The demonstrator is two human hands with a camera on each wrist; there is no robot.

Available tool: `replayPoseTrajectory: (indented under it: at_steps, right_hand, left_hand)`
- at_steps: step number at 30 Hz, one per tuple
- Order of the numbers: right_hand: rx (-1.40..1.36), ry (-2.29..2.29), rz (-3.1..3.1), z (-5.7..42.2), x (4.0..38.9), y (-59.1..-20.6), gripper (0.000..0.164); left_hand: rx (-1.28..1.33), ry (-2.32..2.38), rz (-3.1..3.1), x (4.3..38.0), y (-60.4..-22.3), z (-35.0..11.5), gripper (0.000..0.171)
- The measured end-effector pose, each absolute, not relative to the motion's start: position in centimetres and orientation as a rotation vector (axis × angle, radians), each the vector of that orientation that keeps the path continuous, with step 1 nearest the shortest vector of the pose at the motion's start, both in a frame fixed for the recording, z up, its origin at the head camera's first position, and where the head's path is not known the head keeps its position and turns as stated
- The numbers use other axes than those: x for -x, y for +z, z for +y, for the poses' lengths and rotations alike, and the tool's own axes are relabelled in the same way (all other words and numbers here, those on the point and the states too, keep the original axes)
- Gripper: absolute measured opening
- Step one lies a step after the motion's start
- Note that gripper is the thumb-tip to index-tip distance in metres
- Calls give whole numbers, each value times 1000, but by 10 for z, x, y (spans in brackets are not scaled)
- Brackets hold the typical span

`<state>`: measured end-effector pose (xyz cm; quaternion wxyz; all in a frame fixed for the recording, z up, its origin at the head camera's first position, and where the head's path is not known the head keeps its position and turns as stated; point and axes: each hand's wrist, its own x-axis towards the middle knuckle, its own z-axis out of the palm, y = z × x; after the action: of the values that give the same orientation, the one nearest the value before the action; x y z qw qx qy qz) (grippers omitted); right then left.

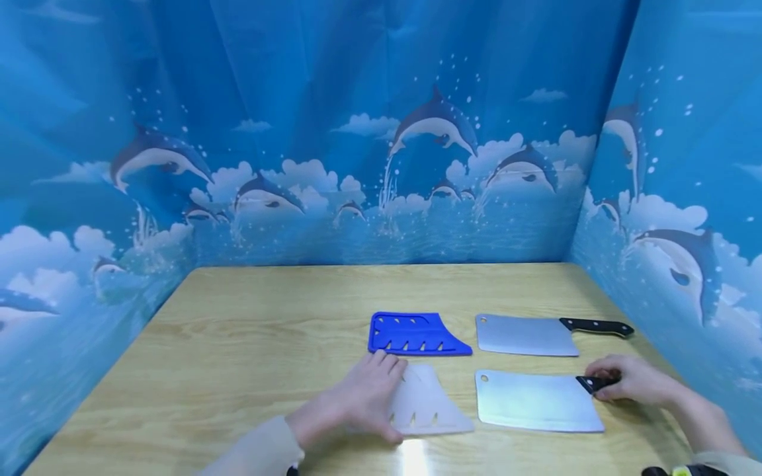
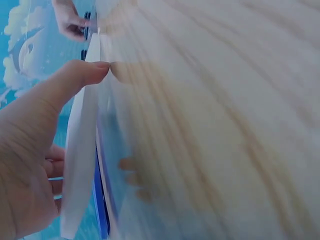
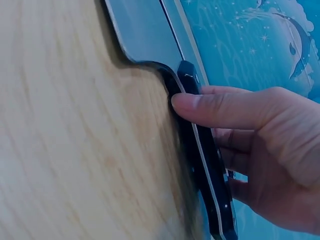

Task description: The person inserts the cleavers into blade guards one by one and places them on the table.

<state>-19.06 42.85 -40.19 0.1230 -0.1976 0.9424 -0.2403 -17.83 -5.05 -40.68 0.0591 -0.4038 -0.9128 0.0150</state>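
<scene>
Cleaver (image 1: 536, 401) held by the right hand (image 1: 639, 379) looks heavy and stiff, safest to take by its black handle (image 3: 210, 172), while the left hand (image 1: 370, 395) grips the white sheath (image 1: 421, 398).

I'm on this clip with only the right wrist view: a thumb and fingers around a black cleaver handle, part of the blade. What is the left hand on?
Observer: The left hand grips a white blade cover, thumb at its near edge, as the head and left wrist views show.

Operator: Is that the only cover out?

Observer: No. In the head view a blue cover lies just beyond the white one.

Operator: My picture cuts off the far end of the cleaver in the right hand. Anything on it?

Observer: Yes, a small round hole near the blade's far left corner, seen from the head view.
</scene>
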Motion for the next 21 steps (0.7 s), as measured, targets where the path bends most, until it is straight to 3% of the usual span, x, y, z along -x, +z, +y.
replayPoseTrajectory:
  at_steps: [9, 21]
  right_hand:
    - [647, -877, 2605, 415, 184, -398, 21]
    - [696, -802, 2794, 385, 188, -389, 38]
  left_hand:
    - [1168, -182, -2826, 187, -407, -73, 112]
    - [1180, -186, -2840, 192, -399, -98, 112]
